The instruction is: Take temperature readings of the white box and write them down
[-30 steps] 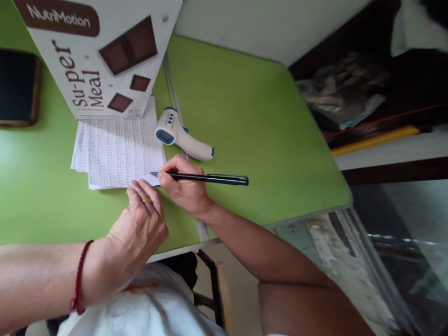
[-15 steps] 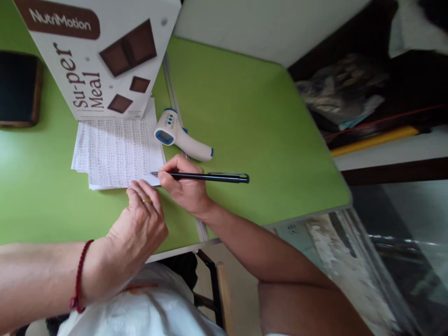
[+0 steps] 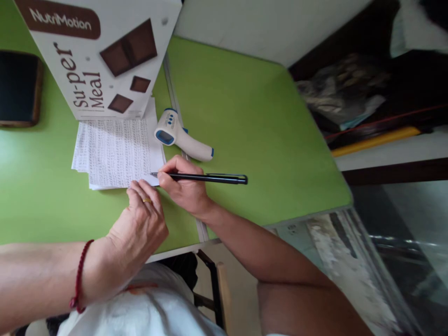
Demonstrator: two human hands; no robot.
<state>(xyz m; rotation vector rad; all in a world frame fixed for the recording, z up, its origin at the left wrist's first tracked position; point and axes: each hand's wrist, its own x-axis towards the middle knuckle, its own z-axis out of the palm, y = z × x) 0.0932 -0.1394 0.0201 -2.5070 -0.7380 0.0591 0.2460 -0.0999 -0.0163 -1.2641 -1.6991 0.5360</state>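
My right hand (image 3: 185,186) pinches a black pen (image 3: 210,178), whose tip meets the paper near its right edge. Rows of small handwriting cover most of the sheet (image 3: 119,149), which lies on a stack of other papers. With its fingertips on the sheet's near edge, my left hand (image 3: 142,217) lies with fingers extended side by side and grasps nothing. It wears a gold ring and a red cord bracelet (image 3: 80,275). Just beyond my right hand rests a white and blue infrared thermometer (image 3: 182,137).
A white NutriMotion box (image 3: 115,56) stands upright on the far part of the papers. A dark phone (image 3: 19,88) lies at the left of the green table (image 3: 252,130). Beyond the table's right edge are a plastic bag (image 3: 343,93) and a yellow bar (image 3: 376,141).
The pen's back end has shifted very slightly to the left and down. My left hand, the papers and the other objects stay where they were.
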